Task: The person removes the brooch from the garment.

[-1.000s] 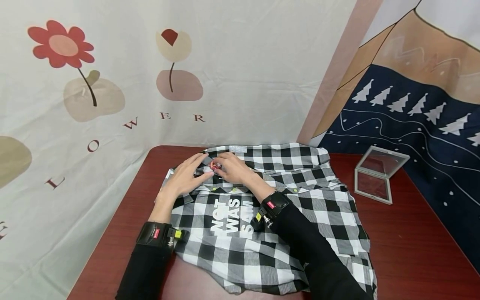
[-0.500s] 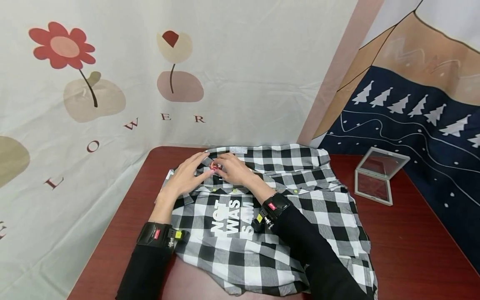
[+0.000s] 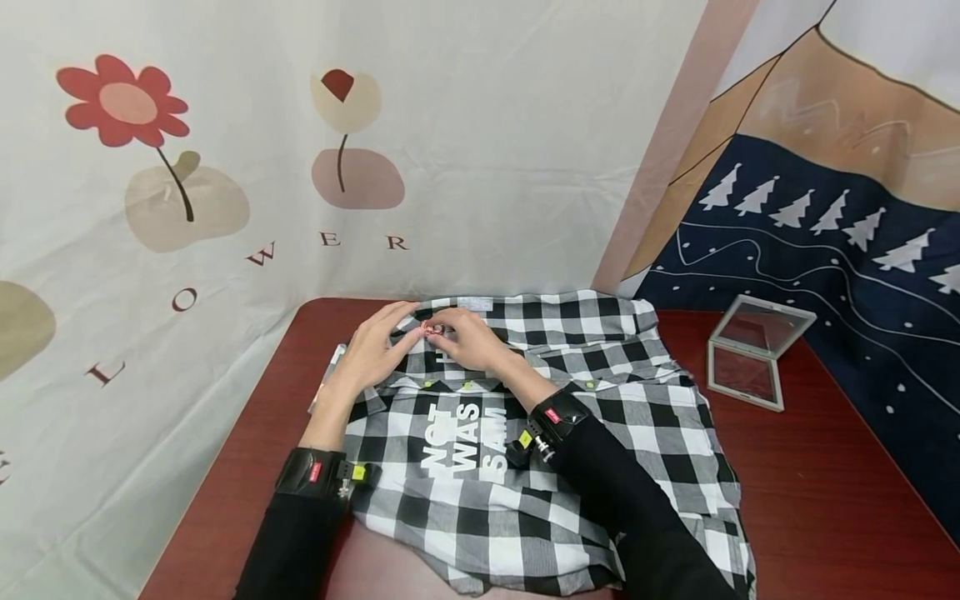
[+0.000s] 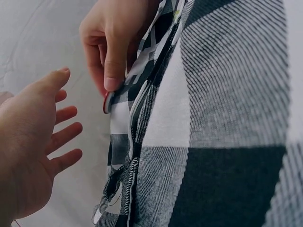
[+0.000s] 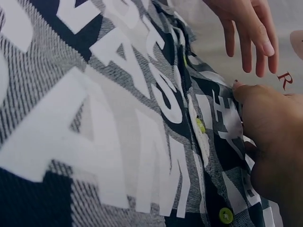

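Head view: a black-and-white checked shirt (image 3: 525,433) lies spread across the middle of a dark red bench (image 3: 825,483). At the collar, centre frame, the right hand (image 3: 468,342) pinches a small red object (image 3: 431,328); the left hand (image 3: 371,354) rests open beside it.

Left wrist view: the left hand (image 4: 28,151), lower left, has relaxed, spread fingers. The right hand (image 4: 111,42), above, grips the cloth edge.

Right wrist view: lime-green buttons (image 5: 225,215) run along the placket. The cloth looks soft, light and floppy, best held at its firmer collar or hems.

White letters reading "NOT WAS SAM" are showing on the checked shirt (image 3: 525,467). Scattered letters "L O W E R" are running across the left wall cloth (image 3: 225,208).
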`<action>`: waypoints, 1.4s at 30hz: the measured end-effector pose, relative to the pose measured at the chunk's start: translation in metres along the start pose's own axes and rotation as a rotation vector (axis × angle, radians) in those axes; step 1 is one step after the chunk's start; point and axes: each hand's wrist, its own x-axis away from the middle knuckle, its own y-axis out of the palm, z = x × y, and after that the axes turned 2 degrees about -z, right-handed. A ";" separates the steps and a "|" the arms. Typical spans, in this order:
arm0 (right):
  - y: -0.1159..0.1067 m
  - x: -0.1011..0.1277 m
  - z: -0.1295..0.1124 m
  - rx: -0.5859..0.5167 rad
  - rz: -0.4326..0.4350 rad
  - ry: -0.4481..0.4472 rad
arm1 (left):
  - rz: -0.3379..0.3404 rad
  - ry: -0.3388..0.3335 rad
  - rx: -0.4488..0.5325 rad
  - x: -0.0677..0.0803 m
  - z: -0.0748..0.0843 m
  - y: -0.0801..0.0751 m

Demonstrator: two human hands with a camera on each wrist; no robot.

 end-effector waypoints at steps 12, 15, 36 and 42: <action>-0.006 0.004 -0.001 -0.241 0.044 0.132 | 0.100 0.089 0.053 -0.004 0.001 0.001; -0.008 0.006 -0.002 -0.288 0.042 0.152 | 0.106 0.097 0.068 -0.005 0.001 0.002; -0.013 0.006 -0.003 -0.447 0.056 0.162 | 0.118 0.122 0.044 -0.007 0.003 0.009; -0.013 0.005 -0.006 -0.475 0.048 0.170 | 0.133 0.116 0.025 -0.007 0.005 0.011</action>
